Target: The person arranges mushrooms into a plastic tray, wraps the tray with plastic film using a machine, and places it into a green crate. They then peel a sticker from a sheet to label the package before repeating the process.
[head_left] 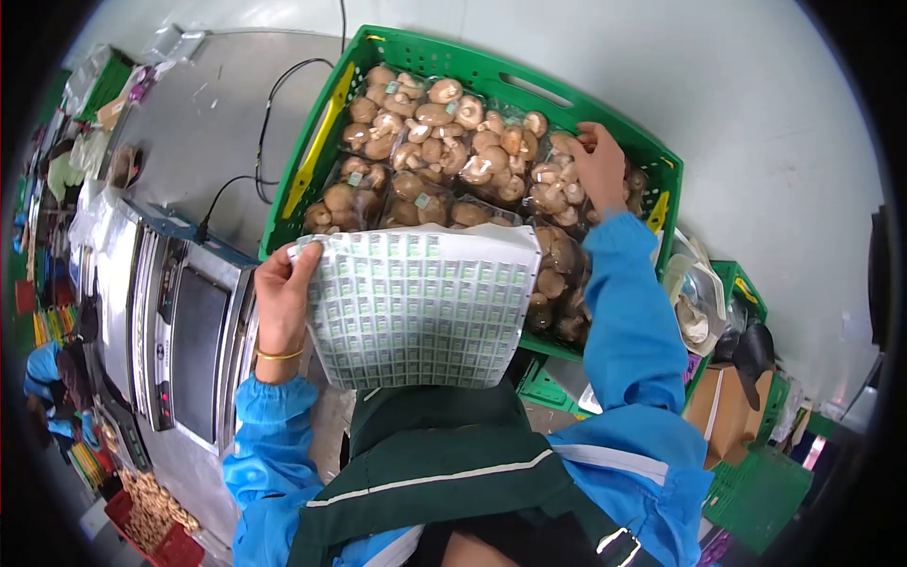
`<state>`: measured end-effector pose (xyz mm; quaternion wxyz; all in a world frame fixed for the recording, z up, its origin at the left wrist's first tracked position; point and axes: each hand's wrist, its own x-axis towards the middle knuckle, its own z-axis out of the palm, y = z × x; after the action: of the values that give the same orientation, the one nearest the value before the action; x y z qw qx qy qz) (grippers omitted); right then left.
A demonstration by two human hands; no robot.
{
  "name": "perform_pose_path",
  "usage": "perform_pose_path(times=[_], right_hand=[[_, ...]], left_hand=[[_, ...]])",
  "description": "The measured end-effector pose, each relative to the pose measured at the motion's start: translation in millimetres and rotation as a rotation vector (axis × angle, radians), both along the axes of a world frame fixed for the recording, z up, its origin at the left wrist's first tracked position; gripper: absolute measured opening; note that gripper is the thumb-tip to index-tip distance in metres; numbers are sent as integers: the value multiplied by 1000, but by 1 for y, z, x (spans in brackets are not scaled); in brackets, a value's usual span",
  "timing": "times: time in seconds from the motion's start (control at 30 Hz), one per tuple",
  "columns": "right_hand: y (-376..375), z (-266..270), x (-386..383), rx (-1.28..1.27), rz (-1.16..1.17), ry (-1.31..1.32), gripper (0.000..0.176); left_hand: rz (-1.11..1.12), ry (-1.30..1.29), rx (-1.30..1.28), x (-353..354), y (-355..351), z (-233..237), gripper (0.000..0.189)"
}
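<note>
My left hand [285,295] pinches the upper left corner of a white sheet of labels [425,302], printed with rows of small green-and-white stickers. The sheet hangs in front of my body and covers the near part of a green crate [529,85]. Clear-wrapped packs of brown mushrooms [435,123] fill the crate, and several carry a small green label. Over the packs at the crate's right end is my right hand [600,165], its fingers bent together at a mushroom pack [559,184]. Whatever lies between those fingertips is too small to make out.
A metal machine with a dark panel [200,345] stands to the left, with a black cable [265,142] behind it. On the right are a cardboard box [723,416] and another green crate [761,496]. A co-worker in blue [52,378] is at far left.
</note>
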<state>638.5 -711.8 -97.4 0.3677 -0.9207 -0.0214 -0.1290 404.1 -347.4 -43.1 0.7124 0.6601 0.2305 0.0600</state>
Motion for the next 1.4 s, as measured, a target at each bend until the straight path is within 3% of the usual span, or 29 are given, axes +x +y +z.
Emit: perform_pose_path(times=[0.07,0.13,0.2,0.3,0.73,0.87,0.93,0.97,1.0,1.1,1.2,1.27,1.3,1.4], right_hand=[[39,36,-35,301,324,170,25],[71,88,-77,208,668,372,22],[87,90,-100,1,904,157,23],[99,82,-124,-115,885,50,25],[98,53,-145,-73,720,-278,12],[87,60,-149,-11,747,-196,11],[67,74,-149,503,597,128,9],[50,94,-147,426,460,241,8],[24,78,-138,569,402,381,12],[-24,57,-128,537,338,330,22],[-38,31,-129,371,352,511,28],[-27,23,-133,47,340,477,26],[-34,-14,-128,-7,358,298,27],[-40,-19,-113,-70,222,188,29]], left_hand=[[23,15,23,4,-7,1,13],[-22,-13,38,6,-9,-3,14],[-28,2,55,9,-12,-5,16],[-51,-10,52,12,-18,-6,17],[-50,52,-94,17,-24,-11,14],[-58,57,-34,15,-14,-17,15],[12,67,54,11,-2,-12,16],[45,82,53,7,9,-12,18],[69,99,42,2,20,-8,19],[136,84,66,-10,46,-13,21],[158,72,43,-12,51,-18,23],[149,61,34,-10,45,-17,20],[145,58,36,-8,41,-15,20],[74,46,24,-4,28,-10,17]])
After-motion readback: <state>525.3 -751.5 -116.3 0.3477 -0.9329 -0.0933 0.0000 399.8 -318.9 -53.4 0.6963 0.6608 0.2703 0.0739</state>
